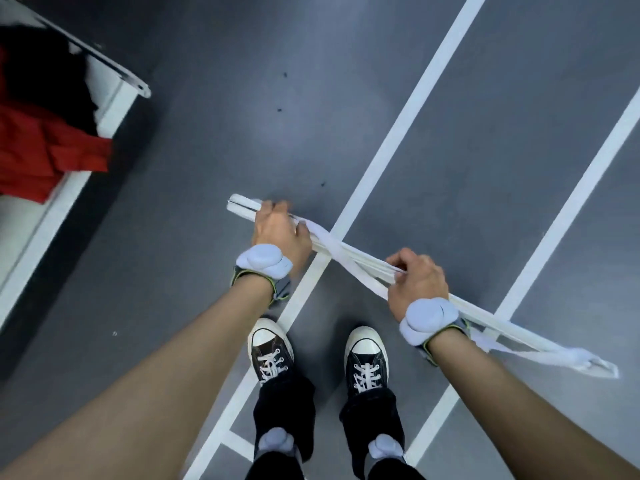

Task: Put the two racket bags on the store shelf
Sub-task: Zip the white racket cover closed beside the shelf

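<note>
The person carries the white racket bags (360,261) flat and level above the floor (207,133), left hand (280,233) and right hand (417,282) each clenched around them, steadying both ends; the shelf (114,105) stands left.

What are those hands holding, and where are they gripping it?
Both hold the white racket bags, seen edge-on. The left hand grips near one end; the right hand grips around the middle, by the loose strap.
</note>
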Action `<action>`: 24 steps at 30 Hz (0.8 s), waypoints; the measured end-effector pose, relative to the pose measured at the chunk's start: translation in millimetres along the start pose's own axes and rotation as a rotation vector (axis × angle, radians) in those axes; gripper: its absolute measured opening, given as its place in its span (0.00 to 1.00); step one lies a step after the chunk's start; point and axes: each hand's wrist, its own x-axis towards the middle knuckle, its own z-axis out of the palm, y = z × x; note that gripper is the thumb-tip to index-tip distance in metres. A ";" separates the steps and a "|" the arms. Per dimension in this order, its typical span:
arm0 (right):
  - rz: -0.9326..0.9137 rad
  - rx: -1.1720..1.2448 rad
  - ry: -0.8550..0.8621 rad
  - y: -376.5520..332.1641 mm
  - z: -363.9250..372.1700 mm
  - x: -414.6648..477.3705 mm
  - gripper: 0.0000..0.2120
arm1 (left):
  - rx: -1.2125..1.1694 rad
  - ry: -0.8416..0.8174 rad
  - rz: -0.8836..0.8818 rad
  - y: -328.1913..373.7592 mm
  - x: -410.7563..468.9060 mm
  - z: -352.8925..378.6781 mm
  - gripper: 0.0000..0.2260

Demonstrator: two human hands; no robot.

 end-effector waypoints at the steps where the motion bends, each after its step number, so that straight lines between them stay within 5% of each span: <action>1: -0.005 0.012 -0.012 -7.1 -10.9 -7.6 0.14 | -0.001 0.010 0.047 0.3 -11.8 -14.7 0.18; 6: -0.067 0.078 -0.099 -42.4 -72.2 -51.6 0.14 | 0.279 0.187 0.350 0.4 -65.7 -103.0 0.26; 11: -0.114 0.076 -0.126 -81.3 -137.8 -113.9 0.16 | 0.545 0.355 0.299 13.0 -116.2 -207.5 0.14; 18: -0.252 0.186 -0.132 -190.3 -258.6 -232.2 0.10 | 0.643 0.446 0.223 74.1 -225.0 -380.0 0.17; 24: -0.522 0.206 -0.172 -280.9 -327.5 -341.3 0.24 | 0.695 0.580 0.178 112.5 -312.5 -500.9 0.17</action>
